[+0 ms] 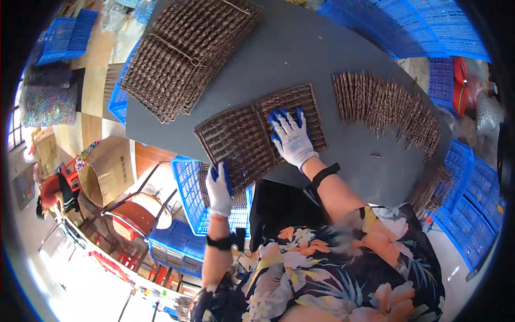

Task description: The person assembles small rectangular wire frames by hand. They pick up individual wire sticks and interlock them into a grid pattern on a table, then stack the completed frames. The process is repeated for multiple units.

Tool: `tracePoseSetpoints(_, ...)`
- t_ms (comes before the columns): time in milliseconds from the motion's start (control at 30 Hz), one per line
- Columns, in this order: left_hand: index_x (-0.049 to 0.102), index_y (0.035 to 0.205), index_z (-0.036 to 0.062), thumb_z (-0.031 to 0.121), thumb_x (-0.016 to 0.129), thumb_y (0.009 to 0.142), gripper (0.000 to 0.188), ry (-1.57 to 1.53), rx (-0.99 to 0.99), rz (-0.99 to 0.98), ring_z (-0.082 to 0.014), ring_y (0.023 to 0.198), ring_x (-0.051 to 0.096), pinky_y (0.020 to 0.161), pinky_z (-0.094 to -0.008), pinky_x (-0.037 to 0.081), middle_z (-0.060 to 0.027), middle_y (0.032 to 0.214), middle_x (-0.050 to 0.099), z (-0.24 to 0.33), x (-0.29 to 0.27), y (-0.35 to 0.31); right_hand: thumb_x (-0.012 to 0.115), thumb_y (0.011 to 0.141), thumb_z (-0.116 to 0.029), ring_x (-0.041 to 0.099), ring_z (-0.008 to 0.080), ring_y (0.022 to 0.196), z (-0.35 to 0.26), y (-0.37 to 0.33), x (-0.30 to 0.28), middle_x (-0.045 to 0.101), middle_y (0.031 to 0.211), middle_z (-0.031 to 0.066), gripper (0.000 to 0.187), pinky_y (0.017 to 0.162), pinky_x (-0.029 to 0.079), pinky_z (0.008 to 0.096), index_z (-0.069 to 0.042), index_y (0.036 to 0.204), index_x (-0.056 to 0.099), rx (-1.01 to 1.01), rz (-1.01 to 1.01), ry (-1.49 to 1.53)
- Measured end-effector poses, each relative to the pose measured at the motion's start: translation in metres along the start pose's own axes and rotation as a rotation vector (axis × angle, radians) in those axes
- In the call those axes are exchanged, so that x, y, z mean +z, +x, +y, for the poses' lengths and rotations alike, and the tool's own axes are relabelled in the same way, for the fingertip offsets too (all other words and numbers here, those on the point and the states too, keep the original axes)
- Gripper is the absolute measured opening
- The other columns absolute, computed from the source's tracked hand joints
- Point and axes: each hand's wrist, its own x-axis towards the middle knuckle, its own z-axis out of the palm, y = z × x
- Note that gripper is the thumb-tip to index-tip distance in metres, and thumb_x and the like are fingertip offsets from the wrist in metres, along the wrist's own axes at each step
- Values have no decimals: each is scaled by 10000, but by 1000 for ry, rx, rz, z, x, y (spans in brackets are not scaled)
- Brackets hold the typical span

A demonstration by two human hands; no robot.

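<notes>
A brown rack-like panel with rows of twisted strands [238, 137] lies on the dark grey table [257, 56], its near left corner reaching past the table's edge. My left hand [219, 193], in a white glove with blue fingertips, grips that near edge. On the panel's right part my gloved right hand [293, 140] rests flat, fingers spread. A stack of similar brown panels [188, 51] sits at the far left of the table. To the right, a long fanned row of brown twisted sticks [383, 107] is laid out.
Beneath the table's near edge stands a blue plastic crate [188, 177] with more brown panels inside. Other blue crates [466, 188] are stacked at the right, and more [413, 24] at the far right. A chair [142, 214] and an open cardboard box [110, 172] stand at left, near another person [51, 193].
</notes>
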Motion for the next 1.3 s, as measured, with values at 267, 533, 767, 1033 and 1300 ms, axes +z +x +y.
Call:
tracePoseSetpoints(267, 611, 1147, -75, 179, 582, 992, 299, 463, 174, 160, -294, 873, 689, 804, -367, 503, -220, 985, 707, 58, 52, -70, 539, 945, -341, 342, 298, 1424, 0, 2, -10, 391, 1524, 114, 595, 1183, 93, 619, -117, 1478, 394, -22, -17, 64)
tracePoseSetpoints(533, 601, 1214, -81, 200, 551, 1010, 350, 662, 199, 191, -311, 994, 645, 927, -385, 464, -222, 1120, 679, 86, 58, -79, 432, 999, -329, 344, 302, 1418, -7, 14, -4, 410, 1509, 99, 562, 1171, 107, 634, -125, 1512, 332, 76, 128, 122)
tracePoseSetpoints(767, 578, 1199, -103, 103, 559, 990, 294, 484, 343, 171, -277, 950, 664, 876, -359, 490, -225, 1080, 689, 97, 54, -125, 496, 966, -328, 317, 297, 1437, -21, 21, -14, 393, 1526, 98, 590, 1174, 92, 644, -110, 1497, 358, 133, -122, -98)
tracePoseSetpoints(1033, 565, 1264, -53, 227, 535, 1023, 371, 241, 209, -21, -216, 1001, 618, 924, -340, 471, -137, 1136, 651, 44, -15, 4, 550, 945, -309, 397, 288, 1380, -5, 11, 2, 468, 1458, 110, 533, 1186, 156, 582, -110, 1429, 451, 0, 291, 213)
tracePoseSetpoints(1300, 592, 1232, -43, 249, 527, 1025, 364, 414, 266, -46, -172, 985, 608, 880, -307, 475, -102, 1113, 658, 18, -24, 17, 546, 941, -294, 380, 305, 1386, -18, 31, -18, 429, 1485, 124, 570, 1189, 161, 554, -89, 1456, 414, 56, 403, 184)
